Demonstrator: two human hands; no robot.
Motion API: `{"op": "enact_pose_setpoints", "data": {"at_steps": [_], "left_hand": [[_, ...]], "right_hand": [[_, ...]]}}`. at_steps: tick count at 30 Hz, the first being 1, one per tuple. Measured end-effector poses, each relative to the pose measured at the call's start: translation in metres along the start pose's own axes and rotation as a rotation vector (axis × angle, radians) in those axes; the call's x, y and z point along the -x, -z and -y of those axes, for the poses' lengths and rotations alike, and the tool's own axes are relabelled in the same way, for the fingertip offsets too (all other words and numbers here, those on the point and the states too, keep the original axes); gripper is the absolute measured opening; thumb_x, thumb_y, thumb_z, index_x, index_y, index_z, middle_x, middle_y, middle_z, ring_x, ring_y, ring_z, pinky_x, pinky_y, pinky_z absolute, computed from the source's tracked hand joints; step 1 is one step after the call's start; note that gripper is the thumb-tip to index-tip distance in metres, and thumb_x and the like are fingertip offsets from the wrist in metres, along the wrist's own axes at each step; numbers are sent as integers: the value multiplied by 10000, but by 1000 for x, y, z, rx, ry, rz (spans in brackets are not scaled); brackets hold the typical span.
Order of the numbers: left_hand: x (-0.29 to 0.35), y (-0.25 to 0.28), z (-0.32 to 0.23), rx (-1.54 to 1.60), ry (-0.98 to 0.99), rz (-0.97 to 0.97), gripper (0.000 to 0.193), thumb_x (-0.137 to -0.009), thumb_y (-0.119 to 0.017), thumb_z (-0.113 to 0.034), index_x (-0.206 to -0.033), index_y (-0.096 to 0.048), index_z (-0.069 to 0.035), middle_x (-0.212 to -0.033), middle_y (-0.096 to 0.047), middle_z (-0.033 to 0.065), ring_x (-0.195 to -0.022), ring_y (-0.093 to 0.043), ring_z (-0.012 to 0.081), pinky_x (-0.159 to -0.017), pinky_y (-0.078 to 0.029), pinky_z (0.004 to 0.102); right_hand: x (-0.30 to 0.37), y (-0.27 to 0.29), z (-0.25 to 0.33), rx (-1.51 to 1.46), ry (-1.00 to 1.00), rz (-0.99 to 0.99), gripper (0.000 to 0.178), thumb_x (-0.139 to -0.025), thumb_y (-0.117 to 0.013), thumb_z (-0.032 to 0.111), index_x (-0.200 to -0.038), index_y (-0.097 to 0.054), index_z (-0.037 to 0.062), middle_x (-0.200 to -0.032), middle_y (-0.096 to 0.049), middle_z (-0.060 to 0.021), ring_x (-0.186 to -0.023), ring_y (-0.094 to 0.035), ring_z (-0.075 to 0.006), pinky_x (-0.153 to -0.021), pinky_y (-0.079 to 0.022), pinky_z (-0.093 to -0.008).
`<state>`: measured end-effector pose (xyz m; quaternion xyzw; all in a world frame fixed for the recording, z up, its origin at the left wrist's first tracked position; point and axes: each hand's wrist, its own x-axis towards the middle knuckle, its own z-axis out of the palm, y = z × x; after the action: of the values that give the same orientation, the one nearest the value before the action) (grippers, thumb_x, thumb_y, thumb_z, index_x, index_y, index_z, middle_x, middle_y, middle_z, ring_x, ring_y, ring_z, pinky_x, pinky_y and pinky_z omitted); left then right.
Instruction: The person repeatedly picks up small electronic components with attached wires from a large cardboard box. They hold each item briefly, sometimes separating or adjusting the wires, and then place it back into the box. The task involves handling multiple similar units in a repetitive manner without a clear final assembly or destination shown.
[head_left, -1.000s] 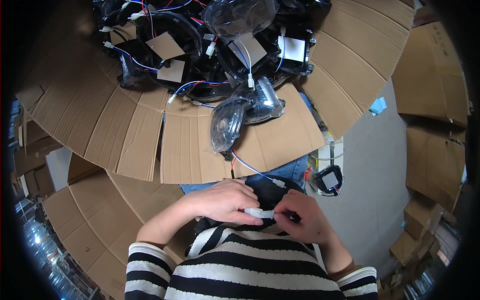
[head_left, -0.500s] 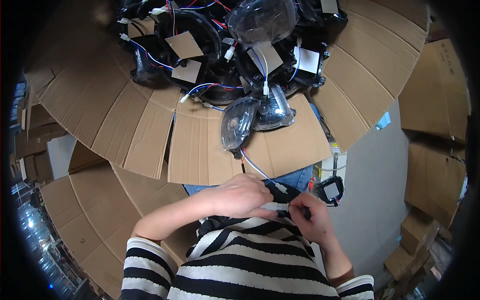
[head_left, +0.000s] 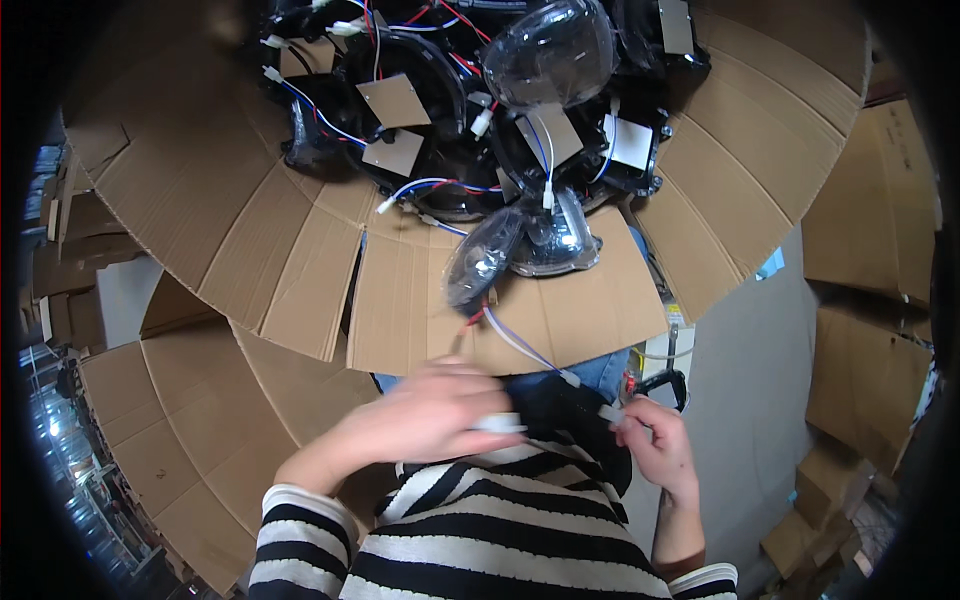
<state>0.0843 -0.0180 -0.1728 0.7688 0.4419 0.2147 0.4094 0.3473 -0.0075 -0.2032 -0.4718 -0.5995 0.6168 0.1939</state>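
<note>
A white plug connector (head_left: 498,424) juts from the fingers of my left hand (head_left: 430,410), which is blurred but closed round it. My right hand (head_left: 658,440) pinches a small whitish piece (head_left: 612,413), perhaps the connector's other half; I cannot tell. A gap separates the two hands over my lap. Just ahead, a clear-lensed lamp (head_left: 485,262) lies on the cardboard flap (head_left: 400,320), against a second lamp (head_left: 558,240). From the first lamp, red and dark wires run toward my left hand. Its white and blue leads end in a white connector (head_left: 570,378) near my lap.
Several black lamp housings (head_left: 420,80) with wires are heaped on the spread cardboard (head_left: 190,190) ahead. Another lamp (head_left: 665,388) lies low to the right of my lap, beside the grey floor (head_left: 740,370). Cardboard boxes (head_left: 865,370) stand along the right.
My hands have come apart: the left moved left with the white connector, the right moved right with a small whitish piece. The near lamp has tilted slightly. The whole view has shifted a little.
</note>
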Motion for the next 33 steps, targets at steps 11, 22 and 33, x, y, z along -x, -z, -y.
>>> {"op": "enact_pose_setpoints", "data": {"at_steps": [11, 22, 33], "left_hand": [[311, 161, -63, -900, 295, -1522, 286, -823, -485, -300, -799, -490, -15, -684, -355, 22, -645, -347, 109, -641, -315, 222], [363, -6, 168, -85, 1291, -889, 312, -842, -464, -271, -798, -506, 35, -660, -516, 39, -624, -470, 105, -566, -398, 253], [25, 43, 92, -609, 451, -688, 397, -636, -668, -186, -968, -514, -31, -937, -505, 141, -890, -494, 279, -770, -399, 360]], "right_hand": [[-9, -2, 9, 59, -3, 135, 70, -730, -495, 41, -698, -525, -14, -563, -477, -102, -450, -430, -162, -426, -332, -270], [-11, -7, 14, 152, 28, 178, 64, -718, -512, 52, -703, -533, -7, -591, -493, -113, -499, -461, -224, -466, -361, -296], [-20, -15, 14, 167, 95, 151, 53, -709, -483, 4, -692, -527, -19, -588, -518, -91, -451, -444, -162, -425, -336, -260]]}}
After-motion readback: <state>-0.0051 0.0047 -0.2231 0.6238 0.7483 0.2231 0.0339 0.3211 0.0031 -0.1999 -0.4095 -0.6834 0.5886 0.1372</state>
